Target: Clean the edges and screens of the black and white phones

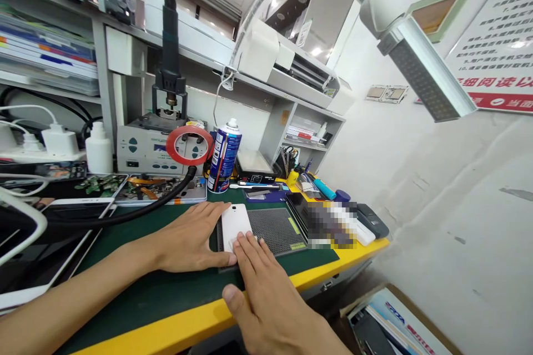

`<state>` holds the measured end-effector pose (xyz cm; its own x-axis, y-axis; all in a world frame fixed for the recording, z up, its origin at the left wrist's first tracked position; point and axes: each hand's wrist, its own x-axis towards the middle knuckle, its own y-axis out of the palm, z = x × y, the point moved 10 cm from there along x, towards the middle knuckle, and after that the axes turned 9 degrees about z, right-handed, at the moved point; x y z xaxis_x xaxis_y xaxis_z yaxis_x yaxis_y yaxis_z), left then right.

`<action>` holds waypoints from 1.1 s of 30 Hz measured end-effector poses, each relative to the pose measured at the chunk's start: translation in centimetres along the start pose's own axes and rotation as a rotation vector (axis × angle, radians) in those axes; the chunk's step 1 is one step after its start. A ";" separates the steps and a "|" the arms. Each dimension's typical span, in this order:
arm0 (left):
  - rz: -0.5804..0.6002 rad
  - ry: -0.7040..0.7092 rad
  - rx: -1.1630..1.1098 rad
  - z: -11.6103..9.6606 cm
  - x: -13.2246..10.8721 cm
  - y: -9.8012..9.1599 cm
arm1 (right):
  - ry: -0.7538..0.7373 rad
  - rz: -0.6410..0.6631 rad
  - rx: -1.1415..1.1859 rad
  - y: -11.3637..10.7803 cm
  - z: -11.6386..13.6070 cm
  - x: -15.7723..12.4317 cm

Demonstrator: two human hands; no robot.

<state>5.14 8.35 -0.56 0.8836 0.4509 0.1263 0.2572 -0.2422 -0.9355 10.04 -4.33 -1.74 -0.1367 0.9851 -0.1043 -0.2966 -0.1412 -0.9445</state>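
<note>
A white phone [236,223] lies back side up, its camera at the far end, on the left part of a dark perforated pad [275,230]. Beside its left edge is my left hand [194,238], thumb reaching to the near left corner and fingers stretched to the far left corner. My right hand [266,288] lies flat with fingers extended, the fingertips touching the phone's near right part and the thumb apart. The near end of the phone is partly covered by my fingers.
Behind the green mat [166,294] stand a blue spray can [225,155], a red tape ring [189,145] and a grey station [144,147]. Tablets [54,238] lie left. A black hose [141,219] crosses the mat. A lamp [428,66] hangs right; an open box [391,321] sits below.
</note>
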 end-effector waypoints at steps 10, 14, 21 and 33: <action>0.168 0.057 -0.050 0.2 0.3 0.2 | -0.011 -0.040 -0.123 0.9 -0.2 0.0; 0.193 0.032 -0.040 0.1 0.2 0.1 | 0.037 -0.004 -0.081 0.8 -1.3 0.7; 0.127 0.107 -0.020 0.0 0.1 0.3 | 0.089 0.045 -0.046 -0.4 -2.7 3.5; 0.113 0.120 -0.058 -0.1 0.2 -0.1 | 0.109 0.056 -0.020 -1.6 -4.1 8.8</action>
<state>5.32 8.37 -0.42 0.9477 0.3127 0.0636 0.1731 -0.3364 -0.9257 13.23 4.98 -2.43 -0.0481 0.9808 -0.1891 -0.2719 -0.1950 -0.9423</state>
